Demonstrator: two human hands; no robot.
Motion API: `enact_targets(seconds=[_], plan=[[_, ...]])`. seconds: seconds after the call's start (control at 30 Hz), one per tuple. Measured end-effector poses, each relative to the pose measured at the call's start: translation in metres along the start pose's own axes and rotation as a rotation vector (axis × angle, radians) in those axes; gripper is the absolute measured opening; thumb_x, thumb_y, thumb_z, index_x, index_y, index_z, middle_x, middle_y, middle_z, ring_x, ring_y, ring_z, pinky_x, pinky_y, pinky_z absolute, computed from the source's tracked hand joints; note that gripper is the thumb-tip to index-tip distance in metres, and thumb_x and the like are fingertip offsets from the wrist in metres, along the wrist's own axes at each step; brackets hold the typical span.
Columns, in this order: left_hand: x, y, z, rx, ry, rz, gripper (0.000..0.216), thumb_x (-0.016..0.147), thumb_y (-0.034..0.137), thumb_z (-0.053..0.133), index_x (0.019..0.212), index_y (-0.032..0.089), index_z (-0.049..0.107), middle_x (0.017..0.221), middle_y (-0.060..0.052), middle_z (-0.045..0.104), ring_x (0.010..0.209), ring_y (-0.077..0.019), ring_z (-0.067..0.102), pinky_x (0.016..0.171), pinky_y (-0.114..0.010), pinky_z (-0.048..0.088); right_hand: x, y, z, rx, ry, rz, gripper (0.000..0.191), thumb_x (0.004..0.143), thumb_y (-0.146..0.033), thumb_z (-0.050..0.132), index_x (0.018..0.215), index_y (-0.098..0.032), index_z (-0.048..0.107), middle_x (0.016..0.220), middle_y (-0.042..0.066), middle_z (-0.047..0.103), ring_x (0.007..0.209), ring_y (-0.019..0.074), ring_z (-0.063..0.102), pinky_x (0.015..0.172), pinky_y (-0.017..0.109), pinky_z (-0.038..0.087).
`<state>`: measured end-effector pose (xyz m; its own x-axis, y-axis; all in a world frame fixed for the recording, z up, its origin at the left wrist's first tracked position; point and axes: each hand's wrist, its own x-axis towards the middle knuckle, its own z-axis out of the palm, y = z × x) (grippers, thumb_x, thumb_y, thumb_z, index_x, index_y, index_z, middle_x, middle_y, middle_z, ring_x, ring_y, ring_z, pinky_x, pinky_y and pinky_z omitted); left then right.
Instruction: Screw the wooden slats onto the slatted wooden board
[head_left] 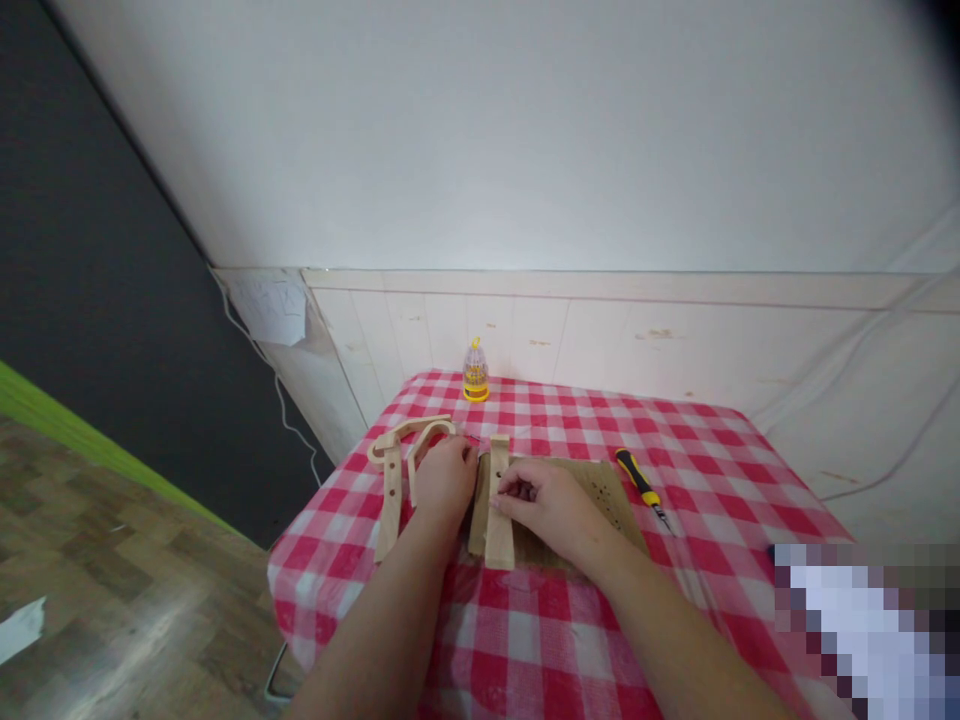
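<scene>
My left hand [444, 480] rests curled on the red-and-white checked tablecloth [570, 620], against the left side of an upright wooden piece [498, 520]. My right hand [551, 505] is closed in a pinch at the right side of that same piece, fingertips pressed to it. The piece stands on a flat wooden board with small holes [604, 490]. What my right fingers pinch is too small to see. Two curved wooden parts [391, 480] lie to the left of my left hand.
A yellow-and-black screwdriver [639, 482] lies right of the board. A small clear and yellow container [475, 372] stands at the table's far edge by the white panelled wall. A cable hangs down the wall at left. The floor drops away left of the table.
</scene>
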<state>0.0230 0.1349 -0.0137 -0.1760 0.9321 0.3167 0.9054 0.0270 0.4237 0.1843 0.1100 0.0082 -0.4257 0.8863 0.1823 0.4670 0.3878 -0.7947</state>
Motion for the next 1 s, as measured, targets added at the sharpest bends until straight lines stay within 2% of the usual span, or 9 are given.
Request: enact_targets(seconds=[0.23, 0.37, 0.4, 0.47, 0.57, 0.67, 0.73, 0.87, 1.0], plan=[[0.002, -0.003, -0.012, -0.048, -0.014, 0.035, 0.024, 0.083, 0.030, 0.050, 0.068, 0.016, 0.063, 0.070, -0.008, 0.064, 0.067, -0.0188, 0.057, 0.061, -0.028, 0.036, 0.000, 0.001, -0.001, -0.016, -0.003, -0.066, 0.013, 0.077, -0.021, 0.061, 0.083, -0.019, 0.071, 0.082, 0.004, 0.067, 0.074, 0.0148, 0.059, 0.069, 0.027, 0.043], [-0.003, 0.004, -0.024, -0.385, 0.014, 0.136, 0.021, 0.083, 0.028, 0.047, 0.075, 0.017, 0.063, 0.073, -0.005, 0.062, 0.068, -0.0153, 0.056, 0.061, -0.025, 0.039, 0.001, 0.000, 0.000, 0.001, -0.041, -0.107, 0.018, 0.080, -0.018, 0.055, 0.085, -0.019, 0.072, 0.084, 0.004, 0.068, 0.075, 0.0148, 0.059, 0.070, 0.027, 0.043], [-0.005, 0.006, -0.028, -0.527, -0.051, 0.178, 0.016, 0.080, 0.024, 0.049, 0.076, 0.017, 0.062, 0.073, -0.004, 0.061, 0.068, -0.0145, 0.055, 0.061, -0.024, 0.040, 0.001, -0.001, 0.000, 0.006, -0.054, -0.118, 0.018, 0.079, -0.016, 0.054, 0.082, -0.019, 0.072, 0.082, 0.004, 0.068, 0.073, 0.0143, 0.058, 0.069, 0.027, 0.043], [-0.010, 0.009, -0.035, -0.737, -0.309, 0.222, 0.010, 0.072, 0.016, 0.051, 0.073, 0.016, 0.061, 0.073, -0.003, 0.061, 0.066, -0.0134, 0.056, 0.059, -0.022, 0.041, 0.001, -0.003, 0.000, 0.006, -0.077, -0.143, 0.018, 0.076, -0.012, 0.055, 0.077, -0.018, 0.072, 0.077, 0.003, 0.068, 0.070, 0.0136, 0.058, 0.068, 0.025, 0.042], [-0.016, 0.008, -0.044, -0.897, -0.530, 0.176, 0.043, 0.060, 0.006, 0.049, 0.101, 0.018, 0.056, 0.084, -0.003, 0.063, 0.074, -0.0147, 0.059, 0.059, -0.021, 0.043, 0.000, -0.006, -0.001, -0.007, -0.089, -0.171, 0.019, 0.072, -0.009, 0.058, 0.076, -0.019, 0.073, 0.074, 0.001, 0.069, 0.068, 0.0132, 0.058, 0.066, 0.024, 0.042], [-0.015, 0.003, -0.049, -0.787, -0.585, 0.209, 0.027, 0.058, 0.004, 0.049, 0.081, 0.017, 0.057, 0.074, 0.001, 0.059, 0.060, -0.0096, 0.051, 0.051, -0.018, 0.035, 0.001, -0.006, -0.001, -0.013, -0.072, -0.174, 0.023, 0.071, -0.011, 0.059, 0.083, -0.023, 0.075, 0.077, 0.000, 0.070, 0.067, 0.0120, 0.059, 0.062, 0.022, 0.041], [-0.012, -0.001, -0.051, -0.690, -0.604, 0.217, 0.021, 0.061, 0.006, 0.054, 0.079, 0.017, 0.058, 0.069, 0.003, 0.055, 0.054, -0.0076, 0.045, 0.048, -0.018, 0.031, 0.001, -0.004, -0.001, -0.015, -0.054, -0.167, 0.024, 0.071, -0.012, 0.058, 0.085, -0.022, 0.075, 0.076, 0.001, 0.070, 0.064, 0.0112, 0.058, 0.059, 0.021, 0.040], [-0.009, -0.003, -0.048, -0.684, -0.654, 0.255, 0.018, 0.068, 0.013, 0.061, 0.086, 0.017, 0.062, 0.076, 0.001, 0.058, 0.058, -0.0076, 0.046, 0.053, -0.019, 0.034, 0.001, -0.004, -0.004, -0.017, -0.036, -0.162, 0.024, 0.071, -0.011, 0.056, 0.084, -0.020, 0.075, 0.074, 0.001, 0.070, 0.061, 0.0100, 0.056, 0.058, 0.021, 0.038], [-0.010, -0.002, -0.042, -0.925, -0.776, 0.204, 0.037, 0.070, 0.019, 0.067, 0.105, 0.019, 0.057, 0.086, -0.002, 0.061, 0.070, -0.0113, 0.056, 0.061, -0.021, 0.040, 0.000, -0.008, -0.008, -0.024, -0.026, -0.174, 0.021, 0.071, -0.011, 0.055, 0.073, -0.020, 0.074, 0.067, 0.000, 0.067, 0.059, 0.0103, 0.053, 0.057, 0.021, 0.036]])
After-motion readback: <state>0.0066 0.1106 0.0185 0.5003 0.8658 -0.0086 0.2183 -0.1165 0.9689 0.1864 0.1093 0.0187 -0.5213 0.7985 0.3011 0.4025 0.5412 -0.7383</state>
